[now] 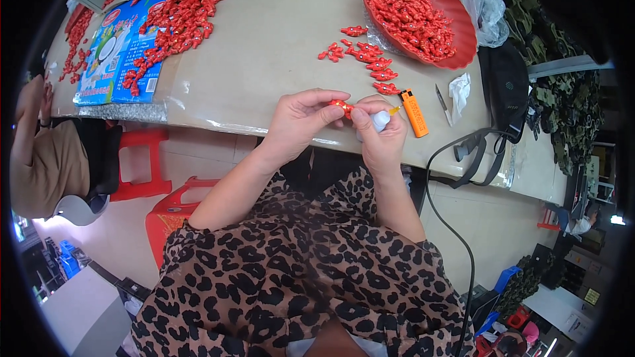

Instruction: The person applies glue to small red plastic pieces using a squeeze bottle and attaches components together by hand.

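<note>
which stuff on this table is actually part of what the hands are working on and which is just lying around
In use:
- small red piece, pinched by the left hand
- small white tube in the right hand
- row of red pieces in front of the hands
- red tray of red pieces

Lying about:
- orange lighter
- small blade
- crumpled tissue
- blue printed bag
- black cable

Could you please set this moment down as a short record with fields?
Left hand: pinches a small red piece at its fingertips
Right hand: holds a small white bottle, tip toward the piece
Table: beige, covered in clear film
Beside the hands: orange lighter, loose red pieces
Further back: red tray full of pieces
Far left: heap of pieces on a blue sheet
</note>
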`<state>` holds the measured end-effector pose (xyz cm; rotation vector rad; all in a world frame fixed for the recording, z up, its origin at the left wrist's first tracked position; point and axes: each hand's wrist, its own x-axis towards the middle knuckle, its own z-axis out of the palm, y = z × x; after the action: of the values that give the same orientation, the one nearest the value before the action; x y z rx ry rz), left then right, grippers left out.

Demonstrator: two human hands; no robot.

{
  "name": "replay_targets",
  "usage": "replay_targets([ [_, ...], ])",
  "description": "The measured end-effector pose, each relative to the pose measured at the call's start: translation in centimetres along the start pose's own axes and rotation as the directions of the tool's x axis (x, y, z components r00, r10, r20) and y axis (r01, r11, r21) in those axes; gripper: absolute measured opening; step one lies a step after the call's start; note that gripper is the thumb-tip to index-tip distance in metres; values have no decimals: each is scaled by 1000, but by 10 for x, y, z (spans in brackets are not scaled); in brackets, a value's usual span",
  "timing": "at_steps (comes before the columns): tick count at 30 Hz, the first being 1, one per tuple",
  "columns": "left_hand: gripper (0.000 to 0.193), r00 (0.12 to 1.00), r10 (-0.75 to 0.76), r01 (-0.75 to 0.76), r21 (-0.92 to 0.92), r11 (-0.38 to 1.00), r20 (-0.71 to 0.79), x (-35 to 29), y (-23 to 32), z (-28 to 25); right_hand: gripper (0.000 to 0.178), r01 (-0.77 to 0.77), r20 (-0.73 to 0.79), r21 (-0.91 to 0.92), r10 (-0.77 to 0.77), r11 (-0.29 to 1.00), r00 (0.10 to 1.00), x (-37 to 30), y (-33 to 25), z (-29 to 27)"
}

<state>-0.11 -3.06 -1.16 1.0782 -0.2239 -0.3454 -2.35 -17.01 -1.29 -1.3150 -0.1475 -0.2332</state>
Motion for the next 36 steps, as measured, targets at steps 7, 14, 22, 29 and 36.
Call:
replay_targets([
  [7,20,999,-40,40,-70,997,4,3,1,0,8,10,-58,-41,-12,999,998,1,1,1],
  [14,20,981,119,-42,430,902,-156,72,41,-13,18,-36,-126,193,61,980,990,-1,6,-1],
  [22,10,955,296,-164,889,428,34,152,14,-36,21,-92,-120,258,126,962,985,0,0,-1],
  [29,13,944,308,-234,901,366,120,147,60,-69,35,-78,-75,76,84,994,994,-2,-3,1],
  [36,15,785,568,252,965,73,-248,221,144,-205,45,-145,-120,182,168,973,978,4,-12,3],
])
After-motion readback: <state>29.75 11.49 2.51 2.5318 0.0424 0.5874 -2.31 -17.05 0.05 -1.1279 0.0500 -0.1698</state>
